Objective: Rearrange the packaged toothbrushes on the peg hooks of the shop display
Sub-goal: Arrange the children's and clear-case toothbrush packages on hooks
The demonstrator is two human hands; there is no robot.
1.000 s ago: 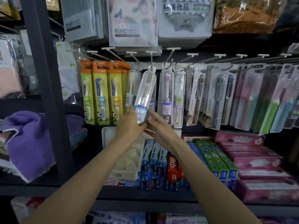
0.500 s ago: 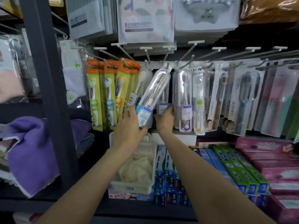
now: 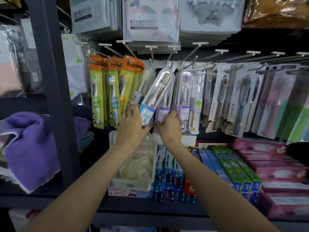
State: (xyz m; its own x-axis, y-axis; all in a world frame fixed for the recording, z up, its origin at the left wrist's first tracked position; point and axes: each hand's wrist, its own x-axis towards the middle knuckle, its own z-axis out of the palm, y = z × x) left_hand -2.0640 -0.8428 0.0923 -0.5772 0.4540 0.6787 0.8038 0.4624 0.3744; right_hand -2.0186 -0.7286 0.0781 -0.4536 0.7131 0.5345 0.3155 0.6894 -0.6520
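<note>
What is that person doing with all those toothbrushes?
A person is tidying toothbrushes on a shop's peg hooks. The left hand holds a clear toothbrush case with a blue label, tilted, its top up near the hooks. The right hand grips the bottom of a purple-labelled pack hanging just behind it. Orange and green kids' toothbrush packs hang to the left.

I see dim, soft light from overhead, glare on clear plastic packs, blurred and bowed frame edges.
</note>
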